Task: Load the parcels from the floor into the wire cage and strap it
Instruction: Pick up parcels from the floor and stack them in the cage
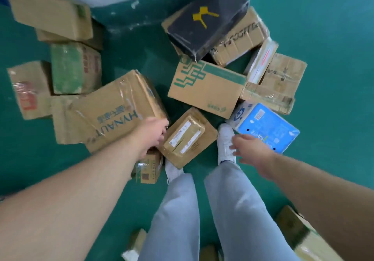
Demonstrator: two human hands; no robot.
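Downward, you look at a green floor strewn with taped cardboard parcels, your two bare arms stretched over them. Your left hand rests at the near corner of a large box printed HYNAUT, which lies tilted on other cartons. Its fingers dip out of sight behind the edge, so whether it grips cannot be told. Your right hand hovers released, fingers spread and holding nothing, above your white shoe and just beside a blue box. Between the hands, a small labelled parcel sits loose on a flat carton. The wire cage is not in view (nor is any strap).

Risks, as a judgement: pulling the large box by one corner could swing it off its perch onto the small parcel. Lifting the flat carton may slide that parcel off. The glossy tape may slip in your grasp. Boxes crowd both feet, so a blind step toward the cage could trip you.
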